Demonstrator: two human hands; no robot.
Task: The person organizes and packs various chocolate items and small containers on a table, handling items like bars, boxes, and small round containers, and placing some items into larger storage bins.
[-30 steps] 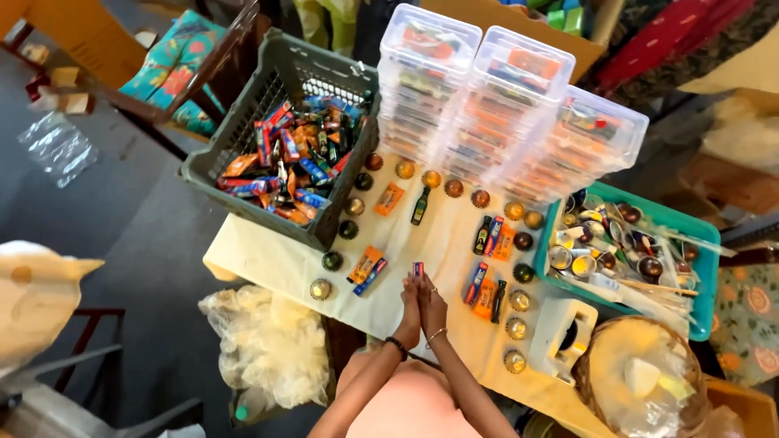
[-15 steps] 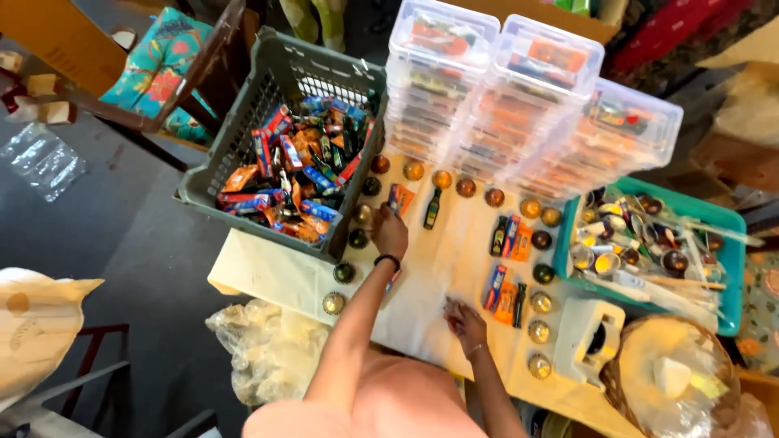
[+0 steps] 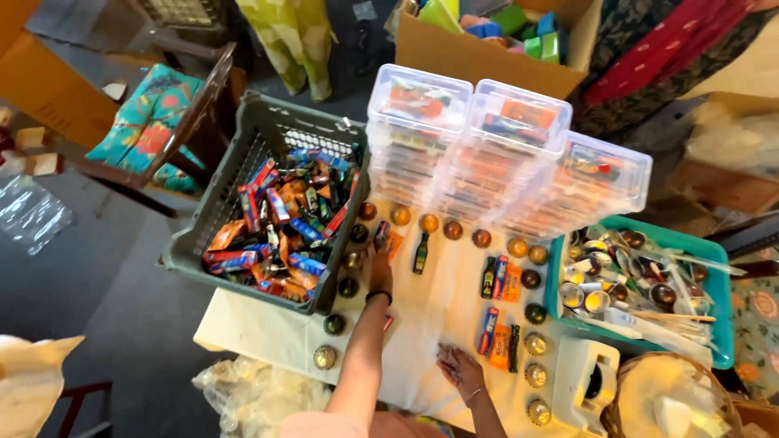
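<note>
left hand (image 3: 380, 272) grips a small packet (image 3: 381, 235) right beside the crate (image 3: 243, 154) | right hand (image 3: 458, 369) flat, fingers apart on the cloth (image 3: 438, 304), well away from crate

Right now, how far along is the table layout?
Done: several sets of small packets and a dark bottle lie on the white cloth, ringed by round foil sweets.
In hand: the left hand sets a small packet near the grey crate; the right hand rests flat on the cloth.
Left: the crate is full of packets, and the cloth's near left part is bare.
</note>
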